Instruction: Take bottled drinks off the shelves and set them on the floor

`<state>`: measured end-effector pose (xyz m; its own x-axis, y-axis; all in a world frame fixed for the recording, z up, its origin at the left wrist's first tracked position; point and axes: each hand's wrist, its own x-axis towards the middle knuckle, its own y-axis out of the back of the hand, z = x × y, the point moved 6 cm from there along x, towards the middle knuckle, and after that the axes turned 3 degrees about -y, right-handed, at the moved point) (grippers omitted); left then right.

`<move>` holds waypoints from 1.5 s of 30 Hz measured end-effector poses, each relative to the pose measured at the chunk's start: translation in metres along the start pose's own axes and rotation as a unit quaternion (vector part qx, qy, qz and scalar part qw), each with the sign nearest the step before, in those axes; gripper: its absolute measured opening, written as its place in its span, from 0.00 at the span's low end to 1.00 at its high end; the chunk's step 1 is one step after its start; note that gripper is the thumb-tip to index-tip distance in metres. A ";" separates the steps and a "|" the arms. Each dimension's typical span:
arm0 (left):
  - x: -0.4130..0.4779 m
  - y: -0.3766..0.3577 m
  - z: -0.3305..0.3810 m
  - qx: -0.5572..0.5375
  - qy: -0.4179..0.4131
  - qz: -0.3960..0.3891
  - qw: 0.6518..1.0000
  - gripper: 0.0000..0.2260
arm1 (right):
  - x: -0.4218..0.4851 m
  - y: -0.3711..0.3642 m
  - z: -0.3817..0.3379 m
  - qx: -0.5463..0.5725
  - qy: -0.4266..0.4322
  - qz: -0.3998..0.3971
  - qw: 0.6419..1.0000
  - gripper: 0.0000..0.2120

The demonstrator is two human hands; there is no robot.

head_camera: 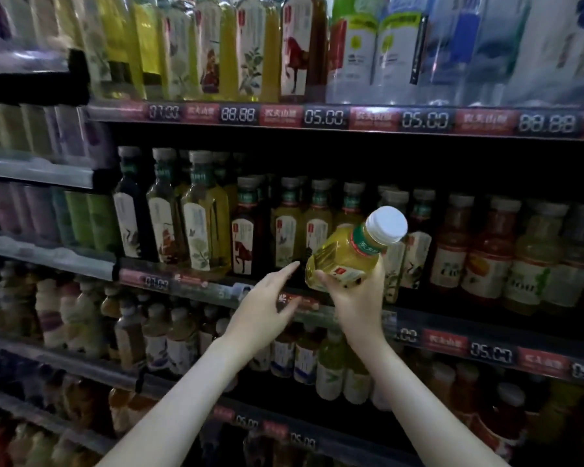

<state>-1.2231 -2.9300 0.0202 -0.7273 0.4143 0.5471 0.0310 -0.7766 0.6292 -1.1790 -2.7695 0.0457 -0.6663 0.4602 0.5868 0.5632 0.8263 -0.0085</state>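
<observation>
The yellow tea bottle point(348, 254) tilts in my right hand point(354, 298), fingers wrapped round its base; beside it my left hand point(267, 308) reaches out empty, fingers straight.

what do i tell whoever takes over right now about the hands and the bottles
Right hand grips a clear plastic bottle of yellow-green tea with a white cap, tilted, in front of the middle shelf.
Left hand is open and empty, fingers stretched toward that shelf's bottles.
Done: one bottle in hand.
Left: set it on the floor, which is out of view, then take the many bottles standing on the shelves.
</observation>
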 end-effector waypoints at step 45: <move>0.053 -0.262 0.275 -0.010 -0.152 0.021 0.988 0.25 | 0.016 0.349 -0.002 -0.379 0.195 0.091 0.900 0.14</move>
<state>-1.0814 -2.5742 0.0363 -0.4857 0.5023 0.7154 0.0409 -0.8045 0.5926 -0.9922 -2.4744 0.0534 -0.3899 0.2951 0.8723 0.9161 0.2208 0.3347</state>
